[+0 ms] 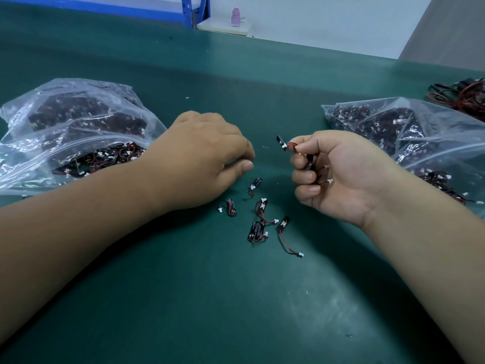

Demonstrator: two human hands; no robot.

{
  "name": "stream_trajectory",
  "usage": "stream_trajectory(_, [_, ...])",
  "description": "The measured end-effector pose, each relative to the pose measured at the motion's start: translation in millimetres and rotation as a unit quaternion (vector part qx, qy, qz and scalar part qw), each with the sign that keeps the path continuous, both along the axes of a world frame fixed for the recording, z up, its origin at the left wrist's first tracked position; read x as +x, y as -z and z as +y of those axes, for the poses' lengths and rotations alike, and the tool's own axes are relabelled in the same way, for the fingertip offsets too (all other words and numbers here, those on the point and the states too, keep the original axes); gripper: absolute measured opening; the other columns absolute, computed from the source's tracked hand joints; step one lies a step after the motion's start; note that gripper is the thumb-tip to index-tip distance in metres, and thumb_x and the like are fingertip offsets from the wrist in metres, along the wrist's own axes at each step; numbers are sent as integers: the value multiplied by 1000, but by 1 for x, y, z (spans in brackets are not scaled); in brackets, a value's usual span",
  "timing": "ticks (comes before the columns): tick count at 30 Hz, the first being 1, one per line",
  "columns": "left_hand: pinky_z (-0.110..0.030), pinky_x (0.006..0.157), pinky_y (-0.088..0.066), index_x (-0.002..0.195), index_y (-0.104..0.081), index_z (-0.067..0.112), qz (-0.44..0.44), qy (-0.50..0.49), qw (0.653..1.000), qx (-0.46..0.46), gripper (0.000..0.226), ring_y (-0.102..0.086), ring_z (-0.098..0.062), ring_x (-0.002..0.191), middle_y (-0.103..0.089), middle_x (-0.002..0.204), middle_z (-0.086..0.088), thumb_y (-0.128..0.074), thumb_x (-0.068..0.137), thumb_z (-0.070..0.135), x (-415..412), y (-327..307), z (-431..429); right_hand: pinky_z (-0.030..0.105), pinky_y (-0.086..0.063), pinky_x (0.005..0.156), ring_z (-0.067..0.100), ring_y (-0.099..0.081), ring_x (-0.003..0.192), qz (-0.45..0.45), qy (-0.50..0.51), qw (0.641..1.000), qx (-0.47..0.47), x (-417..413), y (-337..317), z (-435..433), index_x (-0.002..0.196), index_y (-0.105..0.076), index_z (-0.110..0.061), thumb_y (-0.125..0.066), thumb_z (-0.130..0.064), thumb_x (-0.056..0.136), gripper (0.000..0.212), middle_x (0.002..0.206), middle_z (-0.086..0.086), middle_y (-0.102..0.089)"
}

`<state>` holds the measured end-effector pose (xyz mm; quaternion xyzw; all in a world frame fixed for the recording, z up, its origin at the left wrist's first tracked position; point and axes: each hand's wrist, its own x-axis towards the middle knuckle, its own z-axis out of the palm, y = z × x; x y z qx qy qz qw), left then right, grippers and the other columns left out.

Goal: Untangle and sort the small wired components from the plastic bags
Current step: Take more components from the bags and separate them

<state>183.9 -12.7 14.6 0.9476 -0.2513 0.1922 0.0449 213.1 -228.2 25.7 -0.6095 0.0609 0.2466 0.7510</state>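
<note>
Several small black components (258,219) with red and black wires and white plugs lie loose on the green table between my hands. My right hand (338,174) is palm up with its fingers curled round a few wired components (309,164); one black piece (280,142) sticks out past the fingertips. My left hand (202,158) lies palm down just left of the loose pile, fingers curled toward the mat; what its fingertips hold is hidden. A clear plastic bag (70,132) full of components lies at the left, its open mouth by my left wrist. A second bag (425,135) lies at the right.
The green table mat (236,298) stretches toward me below the pile. A tangle of red and black cables (462,95) lies at the far right edge. A pink bottle (235,17) stands on a white ledge beyond the table, next to a blue rack (189,11).
</note>
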Motion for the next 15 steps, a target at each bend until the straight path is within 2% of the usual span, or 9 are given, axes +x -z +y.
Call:
stream_trajectory(3, [-39,81,-42,97,-63,34,40,2,998,46,42,-55,-16,82,-47,72,18,-28,88,57,-5,-5,-5,17,-20,43,11,-31,45,-9,-13,1000,-13,-1,-4,-1,75,-57,-18,-52,-8,84,15,60,-2,-46])
stream_trajectory(4, [-38,81,-42,98,-59,34,53,-5,997,60,40,-55,-16,80,-46,71,18,-28,88,56,-5,-4,-5,17,-19,43,11,-30,45,-16,-23,999,-22,-1,-5,-2,74,-57,-18,-53,-8,84,15,60,-2,-46])
stream_trajectory(6, [-39,81,-42,100,-51,31,60,-29,993,93,29,-58,-21,81,-55,76,13,-31,91,50,-3,0,-4,18,-17,42,11,-28,46,-37,-51,997,-52,-2,-9,-5,72,-57,-18,-54,-7,85,16,60,-2,-45])
stream_trajectory(9, [-39,80,-40,97,-42,27,45,-54,989,128,15,-58,-25,83,-60,83,6,-37,96,41,-2,8,-3,17,-16,42,10,-24,45,-104,-98,980,-139,-6,-19,-8,68,-58,-17,-57,-5,83,19,57,0,-44])
stream_trajectory(12, [-42,86,-40,96,-41,29,51,-52,987,141,13,-54,-22,88,-58,87,8,-35,96,40,-4,10,-7,16,-19,42,11,-25,39,-193,-134,929,-286,-10,-27,-7,65,-62,-16,-63,-6,79,17,51,1,-44])
stream_trajectory(15, [-42,89,-38,96,-41,30,61,-46,987,138,18,-54,-20,93,-58,91,10,-29,94,43,-6,10,-10,20,-27,43,10,-34,37,-285,-148,842,-434,-13,-31,-6,73,-70,-19,-69,-17,75,2,46,-3,-51])
